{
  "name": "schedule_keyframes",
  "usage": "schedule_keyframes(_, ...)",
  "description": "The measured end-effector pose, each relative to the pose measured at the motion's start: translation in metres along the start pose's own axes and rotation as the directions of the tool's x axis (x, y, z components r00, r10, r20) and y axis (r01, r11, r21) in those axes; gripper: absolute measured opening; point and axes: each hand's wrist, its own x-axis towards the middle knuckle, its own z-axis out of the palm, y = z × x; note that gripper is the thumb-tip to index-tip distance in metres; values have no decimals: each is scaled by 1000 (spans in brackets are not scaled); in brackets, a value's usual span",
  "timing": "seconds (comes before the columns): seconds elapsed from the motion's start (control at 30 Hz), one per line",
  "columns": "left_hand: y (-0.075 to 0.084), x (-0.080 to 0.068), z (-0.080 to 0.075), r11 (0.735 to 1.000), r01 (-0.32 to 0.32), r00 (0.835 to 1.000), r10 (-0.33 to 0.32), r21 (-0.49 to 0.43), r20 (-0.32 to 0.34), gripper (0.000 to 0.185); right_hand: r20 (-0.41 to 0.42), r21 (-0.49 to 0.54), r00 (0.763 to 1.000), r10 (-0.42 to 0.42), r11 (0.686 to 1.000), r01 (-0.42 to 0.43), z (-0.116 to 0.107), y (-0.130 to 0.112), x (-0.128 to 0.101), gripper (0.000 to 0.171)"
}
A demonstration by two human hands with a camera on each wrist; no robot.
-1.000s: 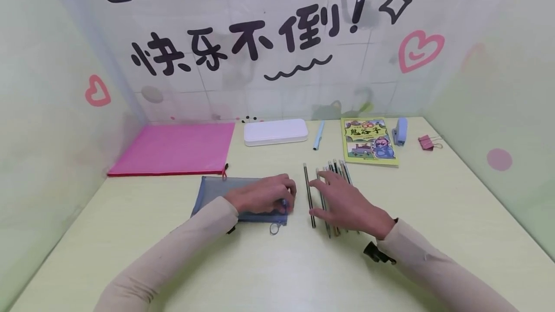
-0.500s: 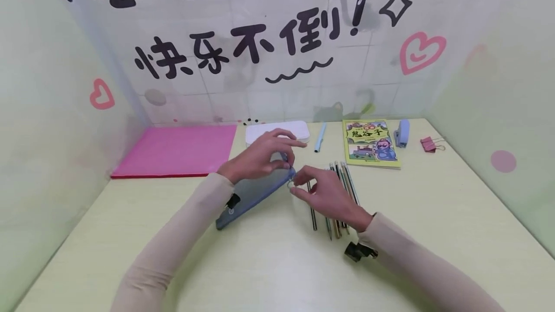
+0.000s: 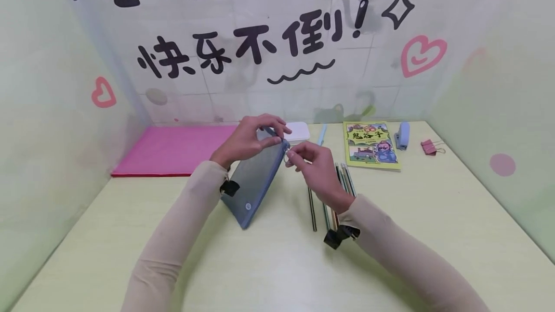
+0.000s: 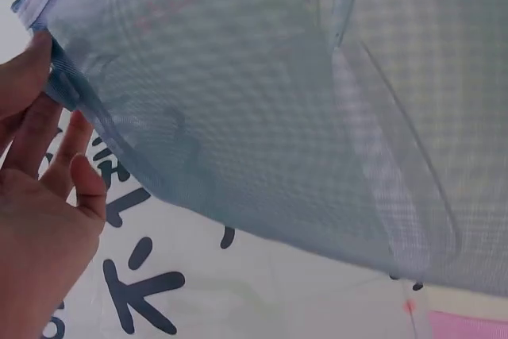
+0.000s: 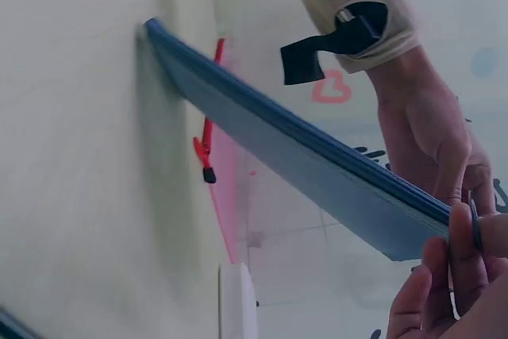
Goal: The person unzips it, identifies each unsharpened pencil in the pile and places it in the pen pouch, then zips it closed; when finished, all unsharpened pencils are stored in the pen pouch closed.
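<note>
A blue-grey mesh zipper pouch (image 3: 257, 172) is raised at a slant, its lower corner down near the table. My left hand (image 3: 251, 141) pinches the pouch's upper corner between thumb and fingers; the left wrist view shows the sheer mesh (image 4: 222, 117) stretching away from that grip. Just to the right, my right hand (image 3: 318, 170) pinches the ring (image 3: 287, 159) of the zipper pull at the same corner. Seen in the right wrist view, the zipper edge (image 5: 302, 132) runs straight and looks closed along its length. Several pencils (image 3: 344, 179) lie under and beside the right hand, partly hidden by it.
A pink folder (image 3: 173, 150) lies back left. Behind the hands are a white case (image 3: 298, 132) and a light blue pen (image 3: 322, 135). A yellow booklet (image 3: 372, 146), a lilac stapler (image 3: 403, 136) and a pink binder clip (image 3: 429, 147) sit back right.
The pouch was flat on the table under my left hand and is now lifted and tilted upright. My right hand left the pencils and took the zipper ring.
</note>
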Motion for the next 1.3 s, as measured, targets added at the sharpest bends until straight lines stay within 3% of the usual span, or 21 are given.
schedule_keyframes(0.3,-9,3,-13,996,73,997,-74,-46,-5,19,-94,73,994,-47,996,54,6,-7,23,12)
schedule_keyframes(0.57,-17,3,-10,982,158,983,-167,-106,-81,16,-64,145,995,70,988,-60,6,1,28,16)
schedule_keyframes(0.77,-23,5,-13,969,168,973,-193,-183,-129,15,-73,187,990,123,977,-107,9,4,27,18)
schedule_keyframes(1.03,-31,-2,-26,942,221,941,-274,-254,-198,17,-57,183,989,136,975,-124,11,6,20,17)
schedule_keyframes(1.3,-34,-11,-36,932,268,916,-325,-244,-236,18,-37,161,985,171,973,-163,11,10,13,15)
